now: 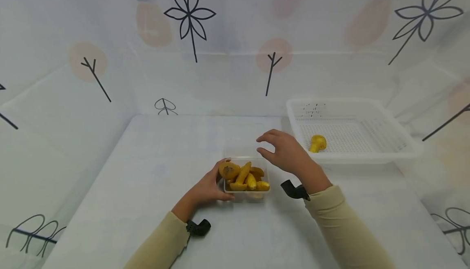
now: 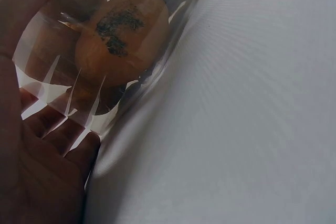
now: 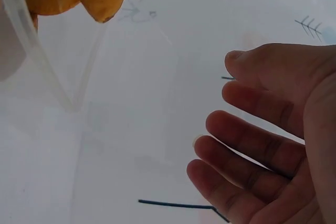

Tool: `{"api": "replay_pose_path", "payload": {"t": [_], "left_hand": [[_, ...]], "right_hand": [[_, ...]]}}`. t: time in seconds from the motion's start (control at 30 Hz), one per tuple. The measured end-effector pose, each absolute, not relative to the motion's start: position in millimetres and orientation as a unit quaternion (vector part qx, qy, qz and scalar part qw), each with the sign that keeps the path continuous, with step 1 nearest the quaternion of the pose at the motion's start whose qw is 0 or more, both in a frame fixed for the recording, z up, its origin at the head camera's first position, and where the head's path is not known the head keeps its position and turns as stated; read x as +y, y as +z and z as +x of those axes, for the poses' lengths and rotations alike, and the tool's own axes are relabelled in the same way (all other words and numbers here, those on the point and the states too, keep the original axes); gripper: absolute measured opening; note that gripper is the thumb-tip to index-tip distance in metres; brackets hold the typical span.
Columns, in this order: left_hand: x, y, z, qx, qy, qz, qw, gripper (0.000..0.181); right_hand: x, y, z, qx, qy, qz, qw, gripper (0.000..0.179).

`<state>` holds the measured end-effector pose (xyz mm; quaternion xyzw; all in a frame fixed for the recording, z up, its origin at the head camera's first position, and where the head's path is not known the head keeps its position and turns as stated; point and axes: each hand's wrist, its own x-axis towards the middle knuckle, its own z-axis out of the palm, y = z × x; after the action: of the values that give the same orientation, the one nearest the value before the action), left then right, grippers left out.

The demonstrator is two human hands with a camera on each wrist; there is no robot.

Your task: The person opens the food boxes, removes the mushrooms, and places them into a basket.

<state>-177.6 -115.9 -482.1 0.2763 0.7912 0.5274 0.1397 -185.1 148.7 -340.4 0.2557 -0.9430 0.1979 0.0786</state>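
Nearby, white basket (image 1: pixel 352 156) with mushroom (image 1: pixel 318 143), right of container (image 1: pixel 247 192).

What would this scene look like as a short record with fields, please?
Left hand: grips the box at its left side
Right hand: holds nothing, fingers apart, between box and basket
Box: clear, with several yellow pieces inside
Basket: white, behind and right of the box
Basket contents: one yellow mushroom shape
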Motion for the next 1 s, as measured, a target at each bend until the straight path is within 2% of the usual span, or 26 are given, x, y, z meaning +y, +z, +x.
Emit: {"api": "replay_pose_path", "payload": {"t": [0.67,1.0], "left_hand": [[-117,-483,-177,0.802,0.514,0.274,0.134,0.113],[-118,-483,-178,0.797,0.52,0.274,0.136,0.111]], "right_hand": [[114,-354,-178,-0.932,0.189,0.309,0.025,0.028],[101,-360,-176,-0.928,0.183,0.323,0.001,0.034]]}}
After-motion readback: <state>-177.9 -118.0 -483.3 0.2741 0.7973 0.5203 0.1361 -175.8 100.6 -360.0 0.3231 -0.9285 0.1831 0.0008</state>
